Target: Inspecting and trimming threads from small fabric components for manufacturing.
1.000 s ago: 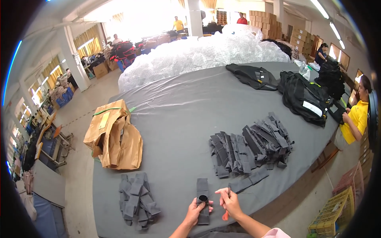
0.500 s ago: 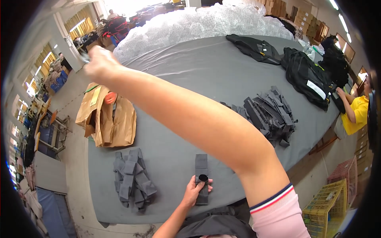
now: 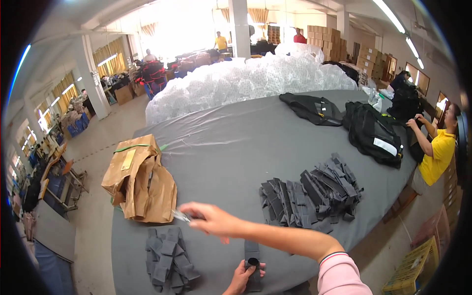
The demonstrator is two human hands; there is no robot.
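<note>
My left hand (image 3: 242, 276), at the near edge of the table, is closed around a dark grey fabric strap (image 3: 251, 247). A round black piece (image 3: 253, 262) lies on the strap by my thumb. My right arm reaches across the table from the right. Its hand (image 3: 212, 219) is closed on a small shiny metal tool (image 3: 181, 215), too blurred to name, held in the air just right of the brown paper bag (image 3: 140, 184). A loose pile of grey straps (image 3: 169, 258) lies left of my left hand. Another spread of straps (image 3: 309, 194) lies to the right, past my forearm.
Grey cloth covers the table (image 3: 221, 147). White translucent wrapping (image 3: 246, 81) is heaped along its far edge. Black bags (image 3: 376, 132) lie at the far right, beside a person in yellow (image 3: 435, 152). A yellow wire crate (image 3: 413, 268) stands on the floor at right.
My right hand has come back from above the paper bag, toward me and to the right, with the shiny tool. My left hand keeps hold of the strap. The view has tilted up.
</note>
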